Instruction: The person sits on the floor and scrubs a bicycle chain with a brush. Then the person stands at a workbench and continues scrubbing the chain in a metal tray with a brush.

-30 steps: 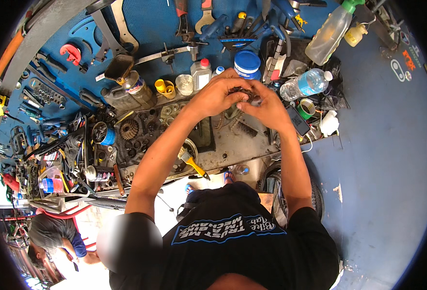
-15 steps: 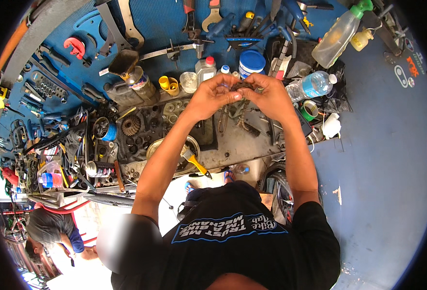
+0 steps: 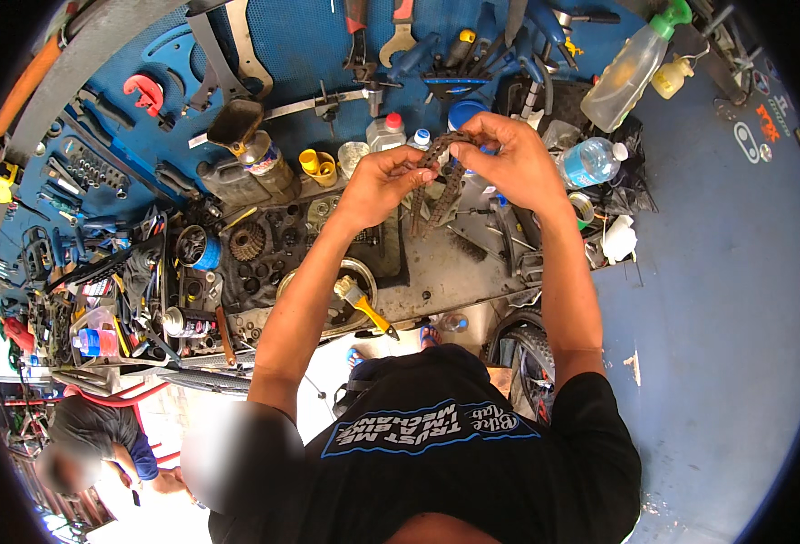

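A dark, grimy bicycle chain [image 3: 452, 192] is held up over the workbench, arched between my two hands, with its lengths dangling below. My left hand [image 3: 383, 186] pinches it at the left side of the arch. Slightly higher, my right hand [image 3: 510, 161] grips it between thumb and fingers. Behind the hands stand a blue-lidded tub [image 3: 466, 113] and a grey bottle with a red cap [image 3: 386, 133]. Below my left forearm, a yellow-handled paintbrush [image 3: 365, 306] rests across a round metal bowl [image 3: 370, 274].
A rusty sprocket cassette [image 3: 248, 241] lies on the bench [image 3: 398, 304] to the left. At the right are a water bottle [image 3: 592, 163] and a spray bottle [image 3: 631, 77]. Tools hang on the blue wall panel [image 3: 295, 54]. Another person [image 3: 101, 426] is at lower left.
The chain, bunched between my fingers before, now shows as an arch with longer hanging lengths. My right hand has risen and my hands are a little farther apart.
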`<state>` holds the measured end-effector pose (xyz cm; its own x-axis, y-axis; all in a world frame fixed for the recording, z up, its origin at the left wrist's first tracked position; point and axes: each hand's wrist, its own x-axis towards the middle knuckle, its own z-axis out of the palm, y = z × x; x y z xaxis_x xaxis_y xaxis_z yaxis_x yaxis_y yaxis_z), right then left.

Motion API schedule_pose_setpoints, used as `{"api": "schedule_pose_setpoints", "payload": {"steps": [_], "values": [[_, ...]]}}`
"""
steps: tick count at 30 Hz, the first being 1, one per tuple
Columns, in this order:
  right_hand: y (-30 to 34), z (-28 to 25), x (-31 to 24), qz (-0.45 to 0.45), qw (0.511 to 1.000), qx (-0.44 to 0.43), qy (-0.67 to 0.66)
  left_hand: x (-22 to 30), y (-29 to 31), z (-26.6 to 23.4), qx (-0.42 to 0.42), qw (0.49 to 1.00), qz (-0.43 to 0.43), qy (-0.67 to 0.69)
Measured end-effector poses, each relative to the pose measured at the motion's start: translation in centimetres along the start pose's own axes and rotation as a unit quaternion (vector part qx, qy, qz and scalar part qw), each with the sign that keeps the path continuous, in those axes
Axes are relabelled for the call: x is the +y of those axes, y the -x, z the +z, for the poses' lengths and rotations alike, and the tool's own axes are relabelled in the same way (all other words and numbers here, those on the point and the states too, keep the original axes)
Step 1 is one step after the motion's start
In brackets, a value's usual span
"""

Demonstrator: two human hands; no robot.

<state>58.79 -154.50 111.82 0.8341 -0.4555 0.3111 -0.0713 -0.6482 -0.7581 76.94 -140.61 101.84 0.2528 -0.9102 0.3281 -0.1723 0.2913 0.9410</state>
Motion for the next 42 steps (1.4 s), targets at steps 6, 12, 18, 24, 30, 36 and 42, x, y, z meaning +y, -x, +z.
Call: {"api": "schedule_pose_setpoints", "payload": {"steps": [6, 12, 18, 24, 30, 36, 42], "values": [[-0.3, 0.8, -1.1, -0.021, 1.0, 0.006, -0.019, -0.1, 0.4, -0.3, -0.009, 0.999, -0.01, 0.03], [-0.7, 1.3, -1.7, -0.035, 0.998, 0.0, -0.043, -0.4, 1.2, 0.6, 0.001, 0.997, -0.009, 0.074], [-1.5, 1.6, -3.1, -0.061, 0.995, 0.022, -0.077, -2.9, 2.0, 0.7, -0.017, 0.994, -0.076, 0.073], [-1.9, 1.6, -3.4, -0.098, 0.991, 0.053, -0.069, -3.9, 2.6, 0.4, -0.025, 0.993, -0.103, 0.061], [-0.6, 0.3, -2.9, -0.078, 0.988, 0.076, -0.109, -3.7, 3.7, -0.9, -0.018, 0.995, -0.094, 0.007], [3.4, -0.5, 4.1, 0.061, 0.982, 0.122, -0.133, -2.0, 5.3, -4.4, 0.063, 0.995, -0.029, 0.073], [6.6, 9.0, 9.8, 0.116, 0.984, -0.036, -0.134, 1.2, 6.4, -7.2, 0.095, 0.992, -0.061, -0.057]]}}
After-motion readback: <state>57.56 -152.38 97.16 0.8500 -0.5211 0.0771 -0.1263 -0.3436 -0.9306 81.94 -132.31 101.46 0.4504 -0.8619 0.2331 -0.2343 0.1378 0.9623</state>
